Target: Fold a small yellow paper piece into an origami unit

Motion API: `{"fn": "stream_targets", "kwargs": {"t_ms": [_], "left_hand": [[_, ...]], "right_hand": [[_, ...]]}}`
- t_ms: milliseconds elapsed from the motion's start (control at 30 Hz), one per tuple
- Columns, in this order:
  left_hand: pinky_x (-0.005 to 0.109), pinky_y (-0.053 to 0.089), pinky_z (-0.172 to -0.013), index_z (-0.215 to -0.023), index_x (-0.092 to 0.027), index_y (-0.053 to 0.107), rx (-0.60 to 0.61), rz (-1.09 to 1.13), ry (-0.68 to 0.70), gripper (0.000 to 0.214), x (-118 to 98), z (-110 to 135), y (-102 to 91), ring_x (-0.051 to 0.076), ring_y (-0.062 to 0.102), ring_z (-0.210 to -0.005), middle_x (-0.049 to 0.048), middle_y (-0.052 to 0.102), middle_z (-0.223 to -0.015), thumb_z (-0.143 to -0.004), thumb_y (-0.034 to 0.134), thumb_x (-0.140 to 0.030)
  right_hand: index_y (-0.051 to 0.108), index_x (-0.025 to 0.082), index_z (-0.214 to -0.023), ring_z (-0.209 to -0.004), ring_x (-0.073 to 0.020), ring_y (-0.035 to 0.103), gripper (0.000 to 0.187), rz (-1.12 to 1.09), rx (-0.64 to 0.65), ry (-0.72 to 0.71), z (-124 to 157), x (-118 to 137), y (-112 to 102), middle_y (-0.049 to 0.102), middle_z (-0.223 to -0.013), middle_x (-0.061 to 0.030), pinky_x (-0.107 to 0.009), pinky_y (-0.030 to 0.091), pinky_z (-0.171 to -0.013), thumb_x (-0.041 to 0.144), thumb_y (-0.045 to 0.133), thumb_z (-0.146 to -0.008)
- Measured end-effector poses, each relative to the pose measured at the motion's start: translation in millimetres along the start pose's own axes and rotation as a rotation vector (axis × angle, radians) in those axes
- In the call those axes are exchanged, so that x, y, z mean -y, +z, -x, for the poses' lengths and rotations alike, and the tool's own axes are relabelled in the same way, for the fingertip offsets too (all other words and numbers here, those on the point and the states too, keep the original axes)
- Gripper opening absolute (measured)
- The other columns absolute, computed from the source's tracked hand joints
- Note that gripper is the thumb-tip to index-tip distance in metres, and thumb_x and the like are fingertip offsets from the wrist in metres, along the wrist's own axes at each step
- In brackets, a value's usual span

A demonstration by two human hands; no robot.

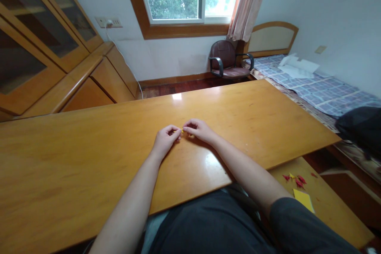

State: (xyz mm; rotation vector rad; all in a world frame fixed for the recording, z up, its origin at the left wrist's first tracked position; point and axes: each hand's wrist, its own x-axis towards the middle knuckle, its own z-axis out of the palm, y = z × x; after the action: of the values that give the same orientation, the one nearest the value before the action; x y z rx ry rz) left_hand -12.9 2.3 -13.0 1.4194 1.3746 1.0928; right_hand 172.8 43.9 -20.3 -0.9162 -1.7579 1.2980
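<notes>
A tiny yellow piece of paper (182,130) shows between my fingertips over the middle of the wooden table (89,154). My left hand (165,139) is closed on its left side, thumb and fingers pinched together. From the right, my right hand (199,130) pinches the same piece, thumb against fingertips. Most of the paper is hidden by the fingers, so its shape cannot be made out. Both hands are close to the tabletop, with the fingertips nearly meeting.
On a lower wooden surface (333,206) at the right lie several small red folded pieces (300,181), a small yellow one (292,176) and yellow paper sheets (303,200). Beyond the table are an armchair (224,57), a bed (327,91) and a cabinet (74,79). A black bag (361,127) rests on the bed.
</notes>
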Motion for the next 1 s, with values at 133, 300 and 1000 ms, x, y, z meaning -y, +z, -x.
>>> {"fn": "stream_targets", "kwargs": {"t_ms": [133,300,1000], "left_hand": [[0.024,0.049,-0.058,-0.079,-0.016,0.067,0.006,-0.036,0.021,0.030,3.0,-0.4,0.3,0.015,0.064,-0.058,0.0017,0.068,-0.063,-0.074,0.070,-0.046],[0.025,0.051,-0.061,-0.083,-0.016,0.069,0.023,-0.005,0.020,0.033,3.9,-1.2,0.7,0.016,0.066,-0.061,0.0030,0.070,-0.067,-0.073,0.071,-0.047],[0.024,0.050,-0.059,-0.075,-0.017,0.066,-0.032,-0.043,0.031,0.024,8.7,-2.7,-2.6,0.015,0.063,-0.056,0.0022,0.069,-0.064,-0.077,0.067,-0.041]], "right_hand": [[0.065,0.012,-0.082,-0.062,-0.0110,0.056,0.024,0.025,0.011,-0.002,1.2,1.9,-0.9,0.062,-0.070,-0.0003,-0.023,0.043,-0.060,0.036,0.064,-0.082],[0.065,0.013,-0.082,-0.063,-0.0110,0.055,0.021,0.059,0.007,-0.033,2.3,3.4,-2.7,0.062,-0.070,0.0000,-0.023,0.042,-0.061,0.034,0.063,-0.083],[0.056,0.017,-0.080,-0.075,-0.0140,0.053,0.011,0.253,-0.098,-0.108,-0.2,5.0,-3.5,0.056,-0.075,0.0004,-0.027,0.041,-0.075,0.024,0.054,-0.089]]}}
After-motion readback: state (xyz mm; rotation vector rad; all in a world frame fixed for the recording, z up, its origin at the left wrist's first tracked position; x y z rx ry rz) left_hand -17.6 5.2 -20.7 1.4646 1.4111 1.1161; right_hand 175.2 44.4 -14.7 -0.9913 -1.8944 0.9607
